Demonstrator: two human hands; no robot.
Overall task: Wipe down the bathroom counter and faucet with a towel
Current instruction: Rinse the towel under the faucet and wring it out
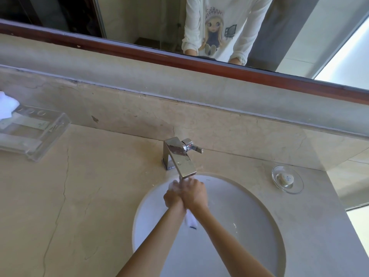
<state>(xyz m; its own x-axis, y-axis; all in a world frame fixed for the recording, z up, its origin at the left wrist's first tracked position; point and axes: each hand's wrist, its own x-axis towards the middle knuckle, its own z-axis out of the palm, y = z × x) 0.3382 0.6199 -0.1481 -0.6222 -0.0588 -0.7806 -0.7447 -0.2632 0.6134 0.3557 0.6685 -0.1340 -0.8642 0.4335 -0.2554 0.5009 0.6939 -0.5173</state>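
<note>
1. Counter: beige stone around a white sink; no wiping under way on it.
2. Faucet: chrome, spout over the sink, water appears to run.
3. Left hand and right hand: pressed together under the spout, fingers curled around the towel.
4. Towel: white, bunched, 1 end hanging below the wrists.
5. Step, by judgement: wetting or wringing. Next: squeeze out, then wipe counter and faucet.

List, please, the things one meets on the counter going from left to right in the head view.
White cloth → clear plastic tray → chrome faucet, with both hands holding a white towel under its spout → glass soap dish with a small soap.
</note>
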